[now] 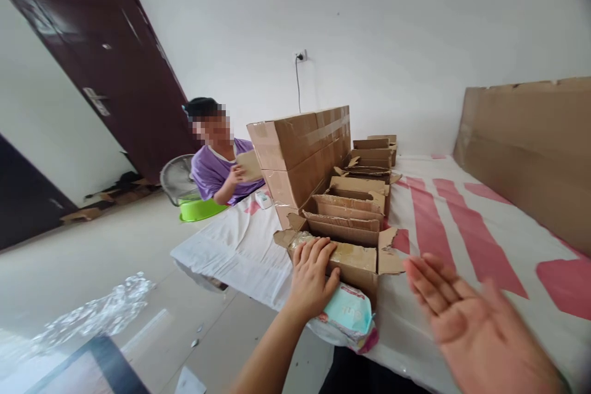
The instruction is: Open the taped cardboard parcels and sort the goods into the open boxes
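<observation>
My left hand (pixel 314 277) lies with fingers spread on the top edge of the nearest open cardboard box (pixel 355 257), whose torn flaps stick out on both sides. Just below that hand, a teal soft packet (pixel 349 308) rests at the table's front edge. To the right, my right hand (pixel 466 320) hovers over the cloth, palm up and fingers stretched, slightly blurred and with nothing in it. Several more open cardboard boxes (pixel 357 188) stretch away in a row behind the nearest one; their insides are mostly hidden.
Taped closed boxes (pixel 300 154) are stacked left of the row. A large cardboard panel (pixel 526 160) stands at the right on the red-and-white tablecloth (pixel 429 221). Across the table a person in purple (pixel 207 166) holds a flat tan piece. A green-based fan (pixel 201 209) stands nearby.
</observation>
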Motion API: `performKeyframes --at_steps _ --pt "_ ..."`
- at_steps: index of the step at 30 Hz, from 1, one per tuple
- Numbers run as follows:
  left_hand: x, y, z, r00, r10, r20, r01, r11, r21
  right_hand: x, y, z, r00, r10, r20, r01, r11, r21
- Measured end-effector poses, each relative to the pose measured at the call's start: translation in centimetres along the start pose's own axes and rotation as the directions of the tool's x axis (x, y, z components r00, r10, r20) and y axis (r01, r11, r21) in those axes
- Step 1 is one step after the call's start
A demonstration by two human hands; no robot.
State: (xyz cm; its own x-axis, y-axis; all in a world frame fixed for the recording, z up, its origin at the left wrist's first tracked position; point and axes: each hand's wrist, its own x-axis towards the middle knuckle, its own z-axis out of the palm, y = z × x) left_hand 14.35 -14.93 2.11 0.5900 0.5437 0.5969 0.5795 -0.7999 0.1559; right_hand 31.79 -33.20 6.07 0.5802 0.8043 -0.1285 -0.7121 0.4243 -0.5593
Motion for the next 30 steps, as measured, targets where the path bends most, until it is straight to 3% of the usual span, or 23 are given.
performKeyframes --at_steps 4,9,23,27,30 --pt "0.0 -0.3 0.2 0.999 0.030 -0.026 -0.029 0.999 0.027 2.2 2.3 -1.5 0.995 0.023 -0.092 -0.022 1.000 0.012" --pt "0.1 -0.6 0.3 0.998 0.055 -0.028 -0.053 0.997 0.054 2.6 3.8 -3.8 0.996 -0.008 -0.087 0.011 0.999 0.033" --pt "0.0 -0.6 0.3 0.998 0.057 -0.025 -0.055 0.996 0.067 2.1 4.1 -4.6 0.996 -0.011 -0.086 0.009 1.000 -0.022" --pt "0.0 -0.5 0.2 0.998 0.062 -0.026 -0.060 0.996 0.069 2.1 4.8 -5.1 0.989 -0.093 -0.117 0.067 0.975 -0.213" --pt "0.1 -0.4 0.1 0.998 0.060 -0.025 -0.059 0.996 0.067 1.5 6.2 -5.5 0.990 -0.135 -0.034 0.104 0.882 -0.460"
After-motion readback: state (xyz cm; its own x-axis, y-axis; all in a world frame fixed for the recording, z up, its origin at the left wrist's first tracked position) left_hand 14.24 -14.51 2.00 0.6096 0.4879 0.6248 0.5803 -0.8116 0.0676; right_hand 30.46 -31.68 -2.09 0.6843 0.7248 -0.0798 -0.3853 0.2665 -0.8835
